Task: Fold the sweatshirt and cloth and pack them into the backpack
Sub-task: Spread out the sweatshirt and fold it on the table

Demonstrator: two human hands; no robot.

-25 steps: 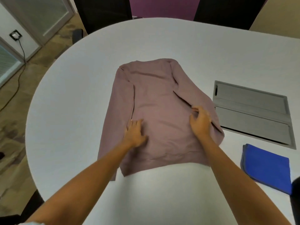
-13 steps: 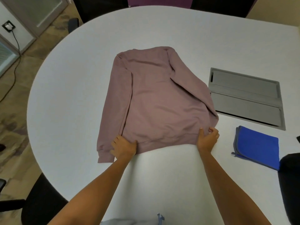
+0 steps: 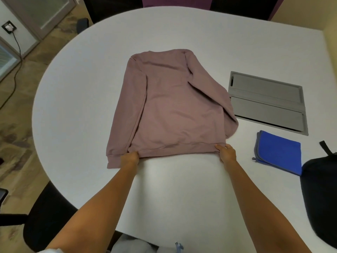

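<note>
Two hands grip the hem of the mauve sweatshirt (image 3: 171, 106) at mid-frame: the left hand (image 3: 130, 158) pinches its lower-left corner, the right hand (image 3: 227, 154) its lower-right, fingers curled on the fabric. Beyond them it lies flat on the white worktop (image 3: 82, 88), toward frame centre.

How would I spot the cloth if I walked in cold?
Start at the white table and find the grey panel sunk into it on the right. Just nearer the person lies the cloth, beside the black backpack. It is the only bright blue thing, folded flat.
</note>
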